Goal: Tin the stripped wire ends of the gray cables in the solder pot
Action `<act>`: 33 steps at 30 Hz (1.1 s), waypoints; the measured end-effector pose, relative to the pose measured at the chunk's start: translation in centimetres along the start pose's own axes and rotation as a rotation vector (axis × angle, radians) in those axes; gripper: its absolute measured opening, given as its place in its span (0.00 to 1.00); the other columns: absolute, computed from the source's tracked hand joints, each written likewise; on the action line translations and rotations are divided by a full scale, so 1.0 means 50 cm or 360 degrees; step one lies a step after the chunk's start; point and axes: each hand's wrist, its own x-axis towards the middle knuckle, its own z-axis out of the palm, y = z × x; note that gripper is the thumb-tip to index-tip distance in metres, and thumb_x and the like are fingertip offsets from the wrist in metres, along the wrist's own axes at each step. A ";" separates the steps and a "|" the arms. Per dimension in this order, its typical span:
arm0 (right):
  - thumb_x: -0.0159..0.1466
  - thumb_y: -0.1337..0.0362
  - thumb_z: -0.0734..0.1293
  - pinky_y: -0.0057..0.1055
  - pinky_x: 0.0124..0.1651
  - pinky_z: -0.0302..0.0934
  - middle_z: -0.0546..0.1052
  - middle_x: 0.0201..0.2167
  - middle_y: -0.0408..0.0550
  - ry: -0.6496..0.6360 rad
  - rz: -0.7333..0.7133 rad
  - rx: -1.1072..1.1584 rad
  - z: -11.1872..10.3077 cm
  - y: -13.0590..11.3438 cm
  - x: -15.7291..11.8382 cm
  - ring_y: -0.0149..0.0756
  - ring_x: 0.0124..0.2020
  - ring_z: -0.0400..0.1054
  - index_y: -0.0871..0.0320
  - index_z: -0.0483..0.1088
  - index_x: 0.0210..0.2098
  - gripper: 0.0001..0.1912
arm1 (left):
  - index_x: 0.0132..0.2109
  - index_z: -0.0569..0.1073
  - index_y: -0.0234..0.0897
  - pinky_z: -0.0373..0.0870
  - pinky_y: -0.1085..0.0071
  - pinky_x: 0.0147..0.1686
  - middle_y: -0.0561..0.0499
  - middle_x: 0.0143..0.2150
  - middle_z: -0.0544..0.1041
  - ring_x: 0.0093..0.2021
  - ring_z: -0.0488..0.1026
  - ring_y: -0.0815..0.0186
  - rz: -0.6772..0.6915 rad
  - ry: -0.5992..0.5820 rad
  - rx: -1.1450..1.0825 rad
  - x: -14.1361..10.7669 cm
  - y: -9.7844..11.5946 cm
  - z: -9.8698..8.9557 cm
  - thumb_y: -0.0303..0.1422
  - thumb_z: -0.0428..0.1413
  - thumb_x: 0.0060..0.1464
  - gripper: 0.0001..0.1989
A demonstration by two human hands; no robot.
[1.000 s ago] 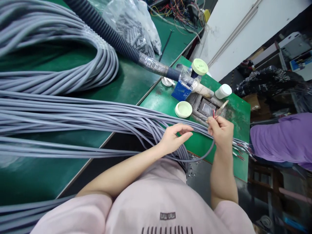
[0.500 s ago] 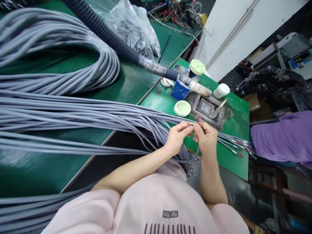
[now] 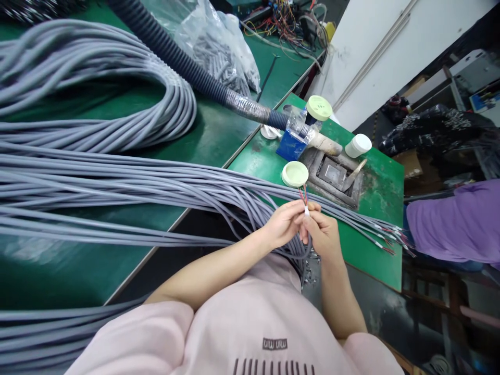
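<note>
Both hands meet in front of my chest at the stripped end of a grey cable [image 3: 307,211]. Thin coloured wires [image 3: 303,195], mostly red, stick up from a white band at that end. My right hand [image 3: 325,230] pinches the cable just below the band, thumb on the near side. My left hand [image 3: 284,224] has its fingers curled against the same end; part of its grip is hidden behind the cable. Beneath the hands, the cable bends down toward a bundle of grey cables [image 3: 203,190] running in from the left.
A coil of grey cables [image 3: 172,99] lies on the left table. A ridged hose [image 3: 187,67] reaches over a solder pot [image 3: 332,172] with a scraper across it. Around it stand an open pale tub [image 3: 295,174] and a white jar [image 3: 358,146]. A person's purple sleeve [image 3: 453,221] is at right.
The wires, spread apart and held at one strand before, now stand upright together above a visible white band. My hands have drawn closer together, the right one moving left and slightly down.
</note>
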 end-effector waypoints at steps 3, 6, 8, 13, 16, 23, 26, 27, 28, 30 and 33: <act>0.67 0.57 0.64 0.26 0.22 0.57 0.65 0.12 0.37 0.0095 0.0034 0.0084 0.000 0.005 0.004 0.26 0.14 0.59 0.58 0.68 0.20 0.20 | 0.50 0.74 0.31 0.68 0.73 0.21 0.51 0.21 0.72 0.21 0.73 0.65 0.0032 -0.0084 0.0123 -0.009 -0.009 -0.003 0.46 0.58 0.56 0.24; 0.67 0.56 0.63 0.27 0.21 0.57 0.66 0.11 0.39 0.0054 0.0123 0.0031 -0.008 0.007 0.002 0.28 0.14 0.61 0.58 0.66 0.18 0.23 | 0.49 0.75 0.33 0.67 0.73 0.22 0.50 0.24 0.74 0.20 0.72 0.67 0.0030 -0.0101 0.0177 -0.014 -0.005 -0.006 0.46 0.60 0.54 0.23; 0.66 0.56 0.64 0.27 0.25 0.60 0.71 0.15 0.41 0.0041 0.0107 -0.0169 -0.022 0.000 -0.002 0.30 0.18 0.65 0.58 0.70 0.20 0.21 | 0.43 0.77 0.33 0.69 0.73 0.26 0.49 0.31 0.76 0.24 0.72 0.69 0.0057 -0.0031 0.0170 -0.014 -0.001 -0.008 0.44 0.62 0.53 0.19; 0.61 0.59 0.70 0.27 0.29 0.61 0.74 0.23 0.41 0.0466 -0.0036 -0.0536 -0.073 -0.040 -0.014 0.30 0.24 0.66 0.56 0.77 0.32 0.07 | 0.36 0.77 0.31 0.67 0.73 0.43 0.47 0.37 0.76 0.40 0.73 0.68 0.0075 0.0068 0.0175 -0.011 -0.001 -0.009 0.41 0.65 0.51 0.15; 0.59 0.60 0.72 0.26 0.26 0.57 0.70 0.19 0.37 0.0377 -0.0021 -0.0601 -0.085 -0.065 -0.013 0.28 0.20 0.62 0.56 0.77 0.39 0.10 | 0.35 0.77 0.32 0.66 0.73 0.39 0.49 0.32 0.76 0.34 0.72 0.69 -0.0053 -0.0003 0.0190 -0.013 -0.011 -0.008 0.42 0.65 0.50 0.16; 0.60 0.62 0.71 0.24 0.23 0.54 0.69 0.15 0.35 0.0114 -0.0029 -0.0606 -0.072 -0.095 0.009 0.25 0.16 0.59 0.57 0.77 0.39 0.09 | 0.35 0.76 0.31 0.65 0.72 0.38 0.49 0.30 0.75 0.32 0.71 0.69 -0.0126 -0.0184 0.0373 -0.018 -0.026 -0.013 0.45 0.64 0.50 0.19; 0.60 0.62 0.71 0.24 0.21 0.54 0.72 0.15 0.37 0.0056 -0.0008 -0.0433 -0.072 -0.093 0.013 0.26 0.15 0.63 0.57 0.76 0.32 0.05 | 0.35 0.76 0.31 0.65 0.71 0.37 0.49 0.30 0.75 0.31 0.71 0.69 -0.0177 -0.0211 0.0437 -0.021 -0.025 -0.014 0.46 0.63 0.51 0.19; 0.59 0.62 0.71 0.24 0.21 0.54 0.72 0.15 0.37 0.0063 -0.0011 -0.0385 -0.073 -0.091 0.014 0.27 0.15 0.64 0.57 0.75 0.30 0.05 | 0.35 0.77 0.31 0.65 0.71 0.37 0.49 0.29 0.75 0.30 0.70 0.69 -0.0186 -0.0212 0.0457 -0.022 -0.024 -0.014 0.46 0.63 0.52 0.19; 0.59 0.62 0.71 0.24 0.20 0.53 0.72 0.15 0.37 0.0090 -0.0019 -0.0350 -0.073 -0.088 0.014 0.27 0.15 0.64 0.57 0.74 0.28 0.06 | 0.35 0.77 0.31 0.65 0.71 0.37 0.49 0.29 0.75 0.30 0.70 0.69 -0.0188 -0.0213 0.0480 -0.024 -0.023 -0.013 0.46 0.62 0.52 0.19; 0.57 0.62 0.72 0.25 0.20 0.53 0.72 0.15 0.37 0.0190 -0.0043 -0.0307 -0.072 -0.080 0.016 0.27 0.15 0.63 0.57 0.73 0.25 0.08 | 0.36 0.77 0.32 0.65 0.72 0.38 0.49 0.29 0.75 0.30 0.70 0.70 -0.0180 -0.0213 0.0538 -0.027 -0.020 -0.010 0.47 0.62 0.52 0.19; 0.55 0.64 0.73 0.25 0.20 0.51 0.71 0.15 0.37 0.0356 -0.0052 -0.0208 -0.068 -0.067 0.020 0.25 0.15 0.59 0.57 0.71 0.22 0.09 | 0.35 0.77 0.32 0.64 0.72 0.38 0.49 0.29 0.75 0.30 0.70 0.70 -0.0167 -0.0220 0.0599 -0.031 -0.018 -0.008 0.47 0.62 0.52 0.19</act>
